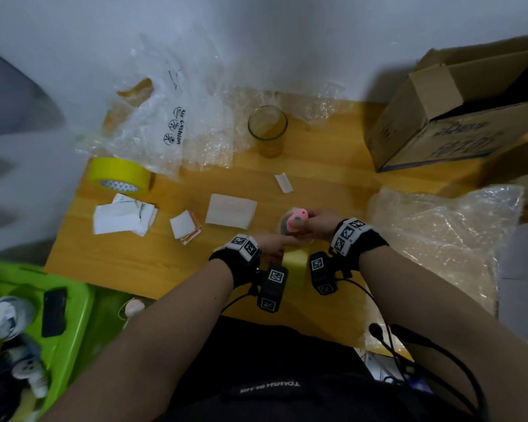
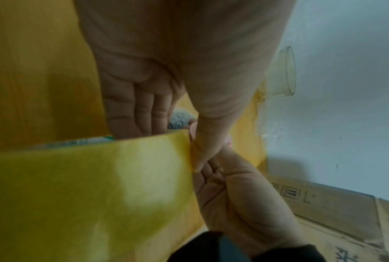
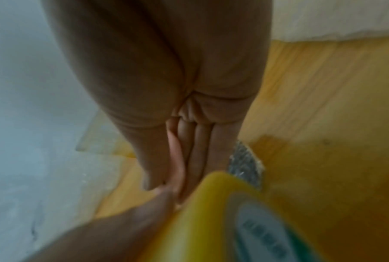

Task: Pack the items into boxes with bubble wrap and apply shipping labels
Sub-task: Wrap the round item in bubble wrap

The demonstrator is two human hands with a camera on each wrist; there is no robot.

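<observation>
The right hand's (image 1: 313, 225) fingers curl round a small pink cutter (image 1: 297, 220) held over a bubble-wrapped bundle (image 1: 284, 226) at the table's near middle. Just left, the left hand (image 1: 273, 245) grips a yellow tape roll (image 1: 294, 263), thumb (image 2: 208, 147) pressed at the tape's edge. This looks like taping the wrap shut; next the strip needs cutting and pressing flat. The open cardboard box (image 1: 457, 117) waits far right, a bare drinking glass (image 1: 267, 129) farther back.
</observation>
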